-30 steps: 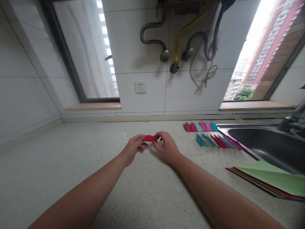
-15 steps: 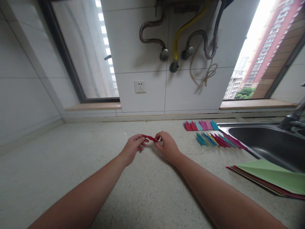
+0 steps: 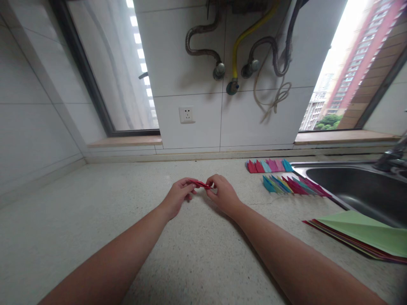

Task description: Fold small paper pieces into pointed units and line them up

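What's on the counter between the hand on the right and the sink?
Two rows of folded colored paper pieces lie between the right hand and the sink, seen in the head view.

We see soft daylight entering from the window (image 3: 111, 72) at upper left and a second window (image 3: 356, 67) at upper right, where the sky burns out to white glare. The countertop (image 3: 95, 220) is evenly lit, with only faint shadows under the forearms. Straight lines bow strongly toward the frame edges, and the near arms at the bottom look slightly soft.
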### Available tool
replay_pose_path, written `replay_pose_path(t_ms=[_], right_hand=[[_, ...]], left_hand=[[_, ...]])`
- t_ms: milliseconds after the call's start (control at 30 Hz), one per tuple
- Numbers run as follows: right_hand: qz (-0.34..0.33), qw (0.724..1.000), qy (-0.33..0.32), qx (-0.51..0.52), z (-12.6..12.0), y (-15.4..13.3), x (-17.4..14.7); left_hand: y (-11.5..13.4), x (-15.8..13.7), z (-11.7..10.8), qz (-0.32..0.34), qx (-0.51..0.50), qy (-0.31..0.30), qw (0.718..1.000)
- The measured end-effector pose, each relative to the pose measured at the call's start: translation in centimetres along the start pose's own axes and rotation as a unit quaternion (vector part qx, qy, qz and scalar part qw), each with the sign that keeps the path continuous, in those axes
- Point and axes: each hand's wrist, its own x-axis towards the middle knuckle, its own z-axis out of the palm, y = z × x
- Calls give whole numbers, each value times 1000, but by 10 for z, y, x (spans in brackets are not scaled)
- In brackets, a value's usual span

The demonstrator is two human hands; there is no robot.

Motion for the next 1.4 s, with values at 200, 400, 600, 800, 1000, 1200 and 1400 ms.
replay_pose_path(t_ms=[200, 400, 600, 800, 1000, 1200, 1400], right_hand=[[-3, 1000, 1, 0, 1, 3, 0], [10, 1000, 8, -8, -2, 2, 1], [-1, 1000, 11, -12, 0, 0, 0], [-11, 1000, 15, -7, -1, -1, 0], [-18, 998, 18, 48, 0, -3, -1], [2, 996, 40, 82, 2, 1, 1], [6, 997, 32, 63, -1, 3, 2]], left_hand=[[2, -1, 1, -3, 4, -5, 1000], [7, -4, 4, -12, 20, -26, 999], [5, -4, 3, -5, 12, -17, 1000], [4, -4, 2, -2, 0, -5, 1000], [6, -5, 3, -1, -3, 6, 1000], [3, -4, 2, 5, -3, 4, 1000], [0, -3, 2, 4, 2, 15, 1000]])
